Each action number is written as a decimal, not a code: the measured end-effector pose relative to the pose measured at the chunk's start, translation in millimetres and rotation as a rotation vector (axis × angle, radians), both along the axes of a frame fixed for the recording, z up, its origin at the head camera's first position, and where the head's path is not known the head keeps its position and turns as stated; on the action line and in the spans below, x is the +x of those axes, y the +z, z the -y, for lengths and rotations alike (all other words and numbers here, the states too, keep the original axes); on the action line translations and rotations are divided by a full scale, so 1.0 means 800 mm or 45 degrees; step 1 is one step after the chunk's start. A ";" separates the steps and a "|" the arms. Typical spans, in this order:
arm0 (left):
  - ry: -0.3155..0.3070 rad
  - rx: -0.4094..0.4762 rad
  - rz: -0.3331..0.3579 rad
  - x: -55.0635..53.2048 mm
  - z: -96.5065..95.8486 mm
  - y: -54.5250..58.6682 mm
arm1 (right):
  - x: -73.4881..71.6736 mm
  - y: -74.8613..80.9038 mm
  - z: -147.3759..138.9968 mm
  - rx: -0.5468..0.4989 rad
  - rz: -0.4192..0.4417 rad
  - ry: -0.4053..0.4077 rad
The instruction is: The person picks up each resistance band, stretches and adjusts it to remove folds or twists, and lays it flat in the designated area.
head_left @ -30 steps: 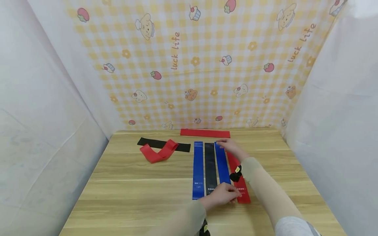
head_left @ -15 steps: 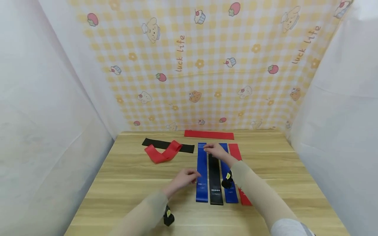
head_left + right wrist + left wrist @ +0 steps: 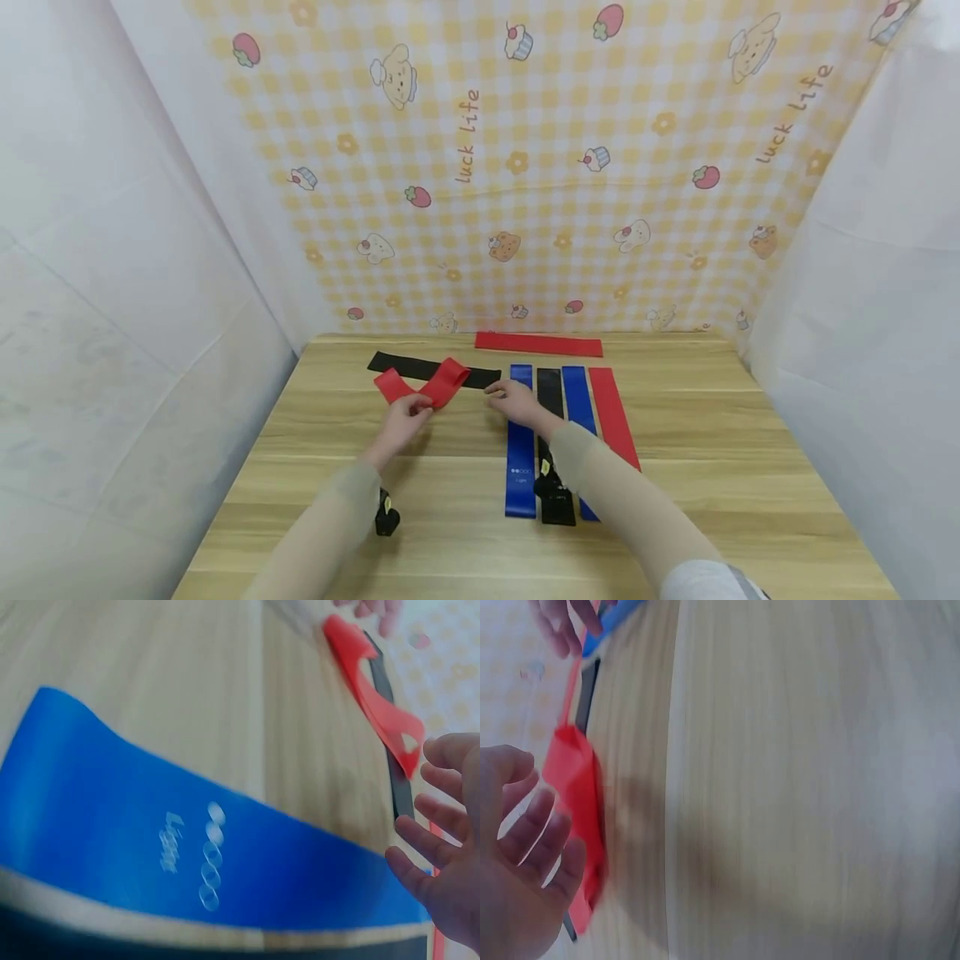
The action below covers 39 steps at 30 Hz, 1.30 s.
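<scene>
My left hand (image 3: 403,423) is over the near edge of a bent red resistance band (image 3: 444,385), its fingers relaxed. In the left wrist view those fingers hold nothing, and whether they touch the band I cannot tell. Under that red band lies a black resistance band (image 3: 408,365). My right hand (image 3: 517,403), fingers spread, hovers by the top of the left blue resistance band (image 3: 521,492), marked "Light" in the right wrist view. Side by side to its right lie another black band (image 3: 550,381), a second blue band (image 3: 577,396) and a red band (image 3: 611,408), partly behind my right forearm.
Another red band (image 3: 538,343) lies crosswise along the back of the wooden table (image 3: 697,433). Behind it hangs a yellow checked cloth (image 3: 555,200). White sheets (image 3: 135,292) close in both sides.
Both hands have left the row of flat bands, moving left. The left hand has reached the bent red band. My right hand has crossed from the second blue band to the leftmost one.
</scene>
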<state>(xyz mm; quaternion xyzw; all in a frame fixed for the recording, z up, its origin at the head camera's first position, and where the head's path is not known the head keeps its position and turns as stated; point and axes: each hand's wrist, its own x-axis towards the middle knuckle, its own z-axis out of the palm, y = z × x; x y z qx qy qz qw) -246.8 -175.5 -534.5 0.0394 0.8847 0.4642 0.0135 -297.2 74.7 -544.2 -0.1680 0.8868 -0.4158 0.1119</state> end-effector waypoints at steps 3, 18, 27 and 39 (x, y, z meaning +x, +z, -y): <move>0.017 -0.134 -0.061 -0.007 0.015 -0.005 | 0.005 -0.002 0.017 0.009 -0.001 0.042; -0.049 -0.922 -0.187 -0.015 0.029 -0.012 | 0.017 -0.010 0.079 -0.074 0.034 0.168; -0.101 -1.012 -0.156 -0.018 0.026 -0.015 | 0.029 -0.008 0.096 -0.289 0.349 0.070; -0.159 -0.873 -0.223 0.009 0.015 -0.008 | 0.041 -0.025 0.097 -0.460 0.480 -0.036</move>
